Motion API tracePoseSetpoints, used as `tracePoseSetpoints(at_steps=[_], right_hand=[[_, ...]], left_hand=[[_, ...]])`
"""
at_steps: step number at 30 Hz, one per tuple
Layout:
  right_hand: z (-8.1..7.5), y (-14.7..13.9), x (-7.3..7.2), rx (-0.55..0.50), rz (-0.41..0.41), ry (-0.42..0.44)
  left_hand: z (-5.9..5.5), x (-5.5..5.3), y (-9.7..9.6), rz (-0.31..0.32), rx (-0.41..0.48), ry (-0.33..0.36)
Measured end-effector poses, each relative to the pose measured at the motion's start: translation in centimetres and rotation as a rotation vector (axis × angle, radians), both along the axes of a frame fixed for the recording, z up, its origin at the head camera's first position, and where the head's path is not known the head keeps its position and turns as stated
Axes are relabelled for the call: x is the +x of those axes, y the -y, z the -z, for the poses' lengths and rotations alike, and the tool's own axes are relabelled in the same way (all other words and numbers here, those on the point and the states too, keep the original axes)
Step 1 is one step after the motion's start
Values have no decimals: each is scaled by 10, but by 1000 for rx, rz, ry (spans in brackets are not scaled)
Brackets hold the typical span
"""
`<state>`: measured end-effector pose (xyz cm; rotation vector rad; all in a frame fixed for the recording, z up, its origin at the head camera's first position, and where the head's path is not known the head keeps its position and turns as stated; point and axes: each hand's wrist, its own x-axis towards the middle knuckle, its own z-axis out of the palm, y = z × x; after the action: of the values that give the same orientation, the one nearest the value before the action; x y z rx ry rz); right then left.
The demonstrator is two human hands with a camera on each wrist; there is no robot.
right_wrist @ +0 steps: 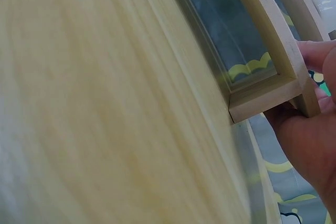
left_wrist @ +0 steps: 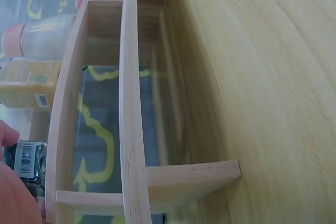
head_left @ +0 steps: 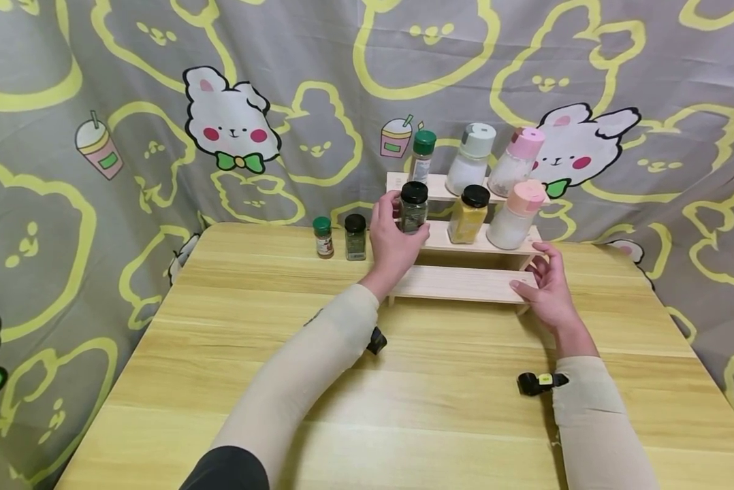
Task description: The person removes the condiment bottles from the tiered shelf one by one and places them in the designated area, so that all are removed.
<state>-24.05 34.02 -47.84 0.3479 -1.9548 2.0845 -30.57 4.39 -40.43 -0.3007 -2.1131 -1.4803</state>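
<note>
My left hand (head_left: pixel 394 239) grips a black-lidded spice jar (head_left: pixel 413 212) of dark green herbs, thumb on its right side, at the left end of the middle tier of a wooden step rack (head_left: pixel 459 283). In the left wrist view the jar's barcode label (left_wrist: pixel 25 159) shows beside that tier. My right hand (head_left: pixel 549 288) holds the rack's right end, its thumb on the lowest tier. To the held jar's right on the middle tier stand a black-lidded jar of yellow powder (head_left: pixel 468 219) and a pink-lidded shaker of white contents (head_left: pixel 514 219).
A green-capped jar (head_left: pixel 423 158), a white-lidded shaker (head_left: pixel 470 162) and a pink-lidded shaker (head_left: pixel 515 163) stand on the top tier. Left of the rack, a small green-capped jar (head_left: pixel 323 239) and a black-lidded jar (head_left: pixel 355 239) stand on the table (head_left: pixel 440 408). A patterned curtain (head_left: pixel 318 61) hangs behind.
</note>
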Motion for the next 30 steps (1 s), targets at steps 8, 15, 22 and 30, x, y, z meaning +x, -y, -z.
tracePoseSetpoints(at_steps=[8,15,22,30], right_hand=[[2,0,-1,-31,-2,-5],[2,0,-1,-20,-9,-2],[2,-1,-2,-9,-12,1],[3,-1,-1,-11,-18,-6]], left_hand=[[-3,2,12,6,34,-4],[-5,6,22,-8,94,5],[-9,11,34,-25,122,-6],[-9,13,51,-29,135,-36]])
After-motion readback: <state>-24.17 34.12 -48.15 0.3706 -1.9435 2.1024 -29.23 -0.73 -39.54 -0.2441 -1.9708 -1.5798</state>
